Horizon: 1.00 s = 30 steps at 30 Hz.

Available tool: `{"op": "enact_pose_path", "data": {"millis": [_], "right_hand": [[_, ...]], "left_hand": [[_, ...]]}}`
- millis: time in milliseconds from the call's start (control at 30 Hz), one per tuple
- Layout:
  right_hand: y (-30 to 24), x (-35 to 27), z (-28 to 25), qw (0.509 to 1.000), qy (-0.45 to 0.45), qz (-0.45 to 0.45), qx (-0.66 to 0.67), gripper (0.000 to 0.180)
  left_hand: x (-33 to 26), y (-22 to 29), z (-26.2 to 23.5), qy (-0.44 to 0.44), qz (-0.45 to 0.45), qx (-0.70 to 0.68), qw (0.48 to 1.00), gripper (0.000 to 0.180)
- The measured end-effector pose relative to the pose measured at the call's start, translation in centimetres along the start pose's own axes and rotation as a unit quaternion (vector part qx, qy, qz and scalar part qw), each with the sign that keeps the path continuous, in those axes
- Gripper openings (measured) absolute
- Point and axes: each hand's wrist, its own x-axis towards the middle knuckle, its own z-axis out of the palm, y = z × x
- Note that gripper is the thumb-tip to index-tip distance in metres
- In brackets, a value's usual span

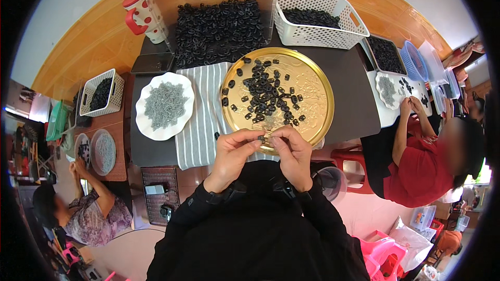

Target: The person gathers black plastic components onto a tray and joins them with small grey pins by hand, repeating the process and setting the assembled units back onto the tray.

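Observation:
Both my hands meet over the near rim of a round gold tray (pixel 314 80). My left hand (pixel 233 157) pinches a small black plastic piece (pixel 261 138) between thumb and fingertips. Close beside it, the fingers of my right hand (pixel 292 157) are pressed together; what they hold is too small to make out. Many small black pieces (pixel 263 89) with holes are scattered over the tray, and a small patch of greyish bits (pixel 272 122) lies just beyond my fingertips. Left of the tray, a white scalloped plate (pixel 141 117) holds a heap of small grey pieces (pixel 165 105).
A striped cloth (pixel 195 143) lies partly under the tray. Behind stand a clear bin heaped with black pieces (pixel 219 31), a white perforated basket (pixel 325 37) and a red-lidded dotted tumbler (pixel 147 18). Co-workers sit left (pixel 96 216) and right (pixel 424 174); a red stool (pixel 354 158) stands nearby.

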Motion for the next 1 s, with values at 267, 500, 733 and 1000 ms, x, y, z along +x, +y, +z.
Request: {"op": "enact_pose_path", "data": {"millis": [267, 500, 733, 1000], "right_hand": [[-0.3, -0.2, 2.2, 1.000, -0.019, 0.012, 0.010, 0.003], [-0.3, -0.6, 2.9, 0.997, 0.001, 0.053, 0.050, 0.004], [0.0, -0.4, 2.7, 0.996, -0.032, -0.041, -0.070, 0.002], [-0.7, -0.5, 3.0, 0.980, -0.067, -0.077, -0.168, 0.004]], "left_hand": [[-1.0, 0.2, -0.9, 0.001, 0.031, -0.017, 0.999, 0.023], [-1.3, 0.1, -1.3, 0.003, 0.029, -0.019, 0.999, 0.022], [-1.7, 0.1, -1.4, 0.014, 0.043, 0.008, 0.999, 0.021], [-2.4, 0.2, -1.3, 0.021, 0.110, 0.107, 0.988, 0.020]]}}
